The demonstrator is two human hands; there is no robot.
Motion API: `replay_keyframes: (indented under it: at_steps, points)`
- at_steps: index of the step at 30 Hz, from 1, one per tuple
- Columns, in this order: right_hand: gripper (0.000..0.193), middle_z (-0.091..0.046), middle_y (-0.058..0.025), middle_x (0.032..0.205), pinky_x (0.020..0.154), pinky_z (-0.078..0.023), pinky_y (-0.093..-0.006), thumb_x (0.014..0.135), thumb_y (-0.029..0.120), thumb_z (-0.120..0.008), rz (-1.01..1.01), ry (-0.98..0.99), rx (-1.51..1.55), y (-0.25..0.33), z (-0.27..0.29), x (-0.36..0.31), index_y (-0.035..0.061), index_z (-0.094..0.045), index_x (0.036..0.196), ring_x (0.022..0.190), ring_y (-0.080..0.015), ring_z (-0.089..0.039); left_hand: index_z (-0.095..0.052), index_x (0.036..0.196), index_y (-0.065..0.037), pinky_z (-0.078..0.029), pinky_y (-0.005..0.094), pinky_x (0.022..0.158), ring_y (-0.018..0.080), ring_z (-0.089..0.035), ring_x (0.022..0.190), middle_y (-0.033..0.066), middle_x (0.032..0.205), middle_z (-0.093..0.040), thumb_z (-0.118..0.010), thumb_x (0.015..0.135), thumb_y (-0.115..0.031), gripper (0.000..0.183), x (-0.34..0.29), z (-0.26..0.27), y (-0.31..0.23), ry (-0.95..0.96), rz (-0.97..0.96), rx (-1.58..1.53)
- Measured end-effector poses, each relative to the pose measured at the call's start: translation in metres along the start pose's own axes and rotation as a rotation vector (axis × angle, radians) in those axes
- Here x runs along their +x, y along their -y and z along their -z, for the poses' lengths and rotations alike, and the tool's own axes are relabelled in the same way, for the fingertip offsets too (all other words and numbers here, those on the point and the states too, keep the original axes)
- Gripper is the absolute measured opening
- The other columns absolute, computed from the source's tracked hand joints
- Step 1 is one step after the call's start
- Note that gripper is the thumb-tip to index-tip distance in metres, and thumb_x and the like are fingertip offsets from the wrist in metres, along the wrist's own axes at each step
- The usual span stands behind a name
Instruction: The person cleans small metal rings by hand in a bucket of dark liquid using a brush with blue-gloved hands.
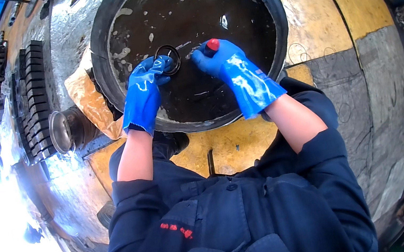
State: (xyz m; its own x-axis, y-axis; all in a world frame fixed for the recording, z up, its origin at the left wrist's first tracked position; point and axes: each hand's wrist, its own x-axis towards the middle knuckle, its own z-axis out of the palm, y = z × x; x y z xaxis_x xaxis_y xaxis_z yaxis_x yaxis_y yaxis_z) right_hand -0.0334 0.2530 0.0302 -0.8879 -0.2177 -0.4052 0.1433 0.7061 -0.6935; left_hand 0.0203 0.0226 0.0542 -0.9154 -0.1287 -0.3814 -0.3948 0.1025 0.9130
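Observation:
My left hand (144,87), in a long blue rubber glove, pinches a dark, thin ring (179,59) over the round tub (276,10). The ring looks wet and stands tilted beside the fingertips. In the matching glove, my right hand (227,62) is closed around a handle with a red end (212,45). That end pokes up above the thumb side of the fist, while the tool's other end is hidden or too dark to make out. Dark liquid (187,12) with patches of foam fills the tub beneath both hands.
Crumpled brown paper (92,99) leans against the tub's left side, near a metal cylinder (61,130). Rows of dark ridged metal parts (35,96) stand farther left. Thin wire loops (328,58) lie on the worn floor at right. My knees flank the tub.

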Motion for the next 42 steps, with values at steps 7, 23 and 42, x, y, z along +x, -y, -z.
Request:
replay_keyframes:
  at_steps: [7, 23, 42]
  points:
    - [0.032, -0.083, -0.0116, 0.100, 0.087, -0.063, -0.0475, 0.100, 0.049, -0.072, 0.365, -0.160, -0.157, 0.003, -0.030, -0.005, 0.0200, -0.081, 0.108, 0.100, -0.0352, -0.080, -0.079, 0.131, -0.003, -0.059, 0.0361, 0.101, 0.0177, -0.076, 0.113, 0.0070, 0.119, -0.082, -0.072, 0.110, -0.033, 0.036, 0.002, 0.000, -0.001, 0.075, 0.020, -0.047]
    - [0.023, -0.082, -0.0118, 0.102, 0.077, -0.060, -0.0588, 0.101, 0.040, -0.072, 0.453, -0.305, -0.191, -0.013, -0.030, 0.011, 0.0189, -0.077, 0.109, 0.100, -0.0397, -0.080, -0.076, 0.136, -0.005, -0.060, 0.0349, 0.095, 0.0220, -0.080, 0.118, 0.0101, 0.130, -0.083, -0.063, 0.115, -0.032, 0.037, 0.012, 0.015, 0.025, 0.135, 0.028, -0.175]
    - [0.040, -0.084, -0.0152, 0.101, 0.092, -0.061, -0.0432, 0.095, 0.044, -0.073, -0.086, 0.104, 0.270, -0.016, 0.003, 0.020, 0.0082, -0.084, 0.108, 0.100, -0.0337, -0.081, -0.078, 0.135, -0.002, -0.062, 0.0352, 0.091, 0.0189, -0.079, 0.113, 0.0086, 0.122, -0.083, -0.080, 0.107, -0.027, 0.039, 0.019, -0.002, 0.010, 0.111, -0.182, 0.323]
